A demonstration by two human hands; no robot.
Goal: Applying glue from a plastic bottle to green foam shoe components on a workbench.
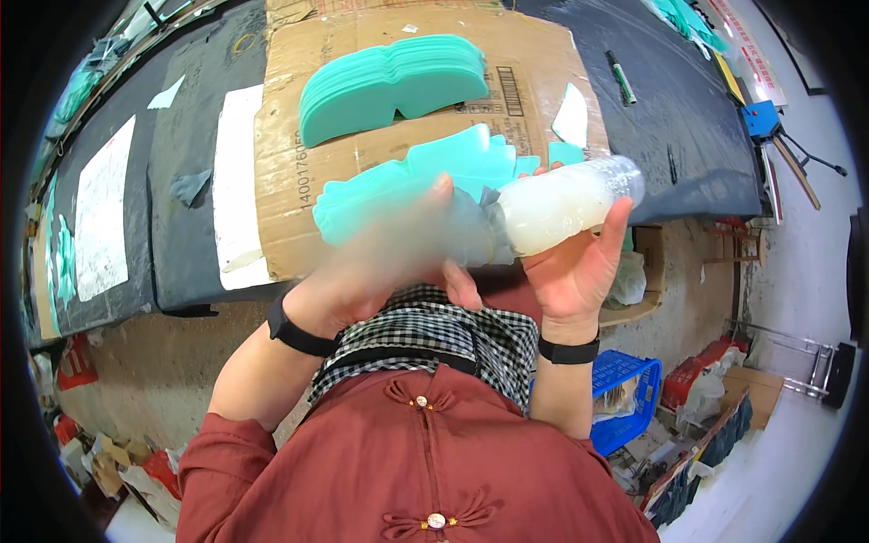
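Observation:
My right hand [575, 267] grips a clear plastic bottle [566, 204] filled with whitish liquid, held sideways. Blurred by motion, my left hand [389, 262] is closed around the bottle's neck end, where a grey cap or cloth [484, 217] shows. Just behind my hands lies a fanned pile of teal cut-out sheets [425, 176] on a flattened cardboard sheet [281, 199]. A second neat stack of teal cut-outs [389, 86] rests farther back on the cardboard.
The cardboard lies on a dark-covered table [688, 136] with white paper sheets [240, 181] at the left and a green marker [621, 79] at the right. A blue crate [629, 389], boxes and scraps stand on the floor below right.

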